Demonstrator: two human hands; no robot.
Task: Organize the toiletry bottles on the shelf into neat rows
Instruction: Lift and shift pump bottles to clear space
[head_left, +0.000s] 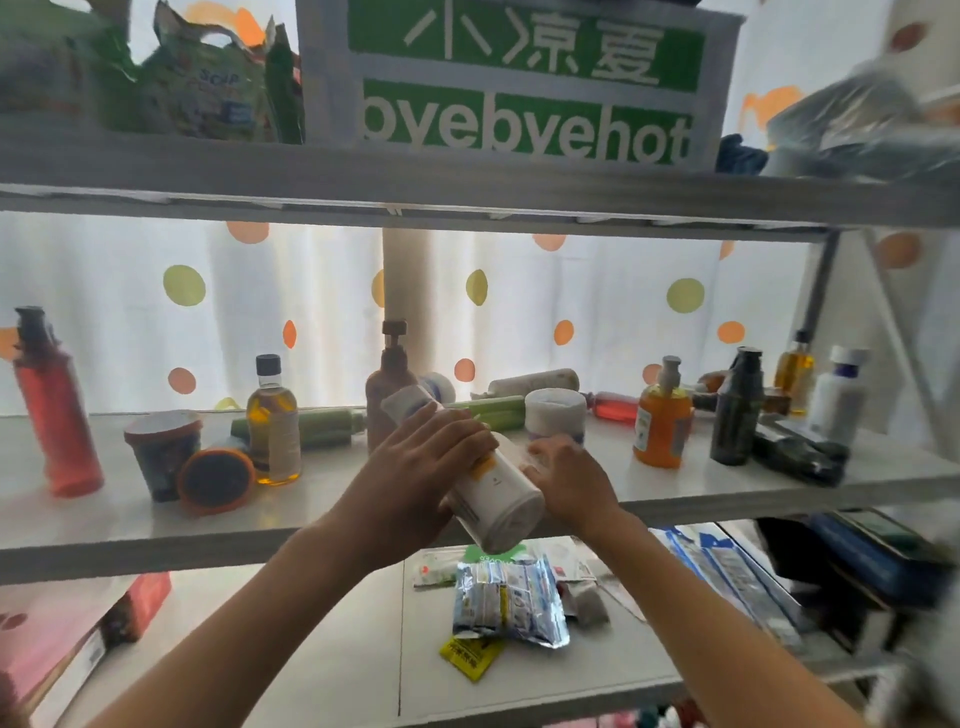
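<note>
I see my left hand (415, 467) wrapped over the upper body of a white bottle (485, 483), fingers curled across it from the left. The bottle is tilted, cap end up and away toward the back of the shelf (130, 519), its flat base pointing down toward me past the shelf's front edge. It is off the shelf surface, held in the air between both hands.

My right hand (566, 480) sits just beside the bottle's lower right side, touching it; whether its fingers curl round the bottle or only press against it I cannot tell, the hand is blurred.

On the shelf, left to right: a tall red bottle (54, 410) upright at far left; a dark cup (161, 452) upright with an orange-rimmed jar (215, 480) on its side touching it; a yellow oil bottle (274, 426) upright just beside the jar; green tubes (322, 426) lying behind it. A brown pump bottle (389, 389) stands directly behind my left hand. A white jar (556, 410) stands just behind my right hand. Further right: an orange pump bottle (662, 421) upright, a dark green bottle (736, 410) upright, a dark bottle (800, 457) lying flat beside it, and a white bottle with a purple collar (837, 395) upright near the shelf's right end.
</note>
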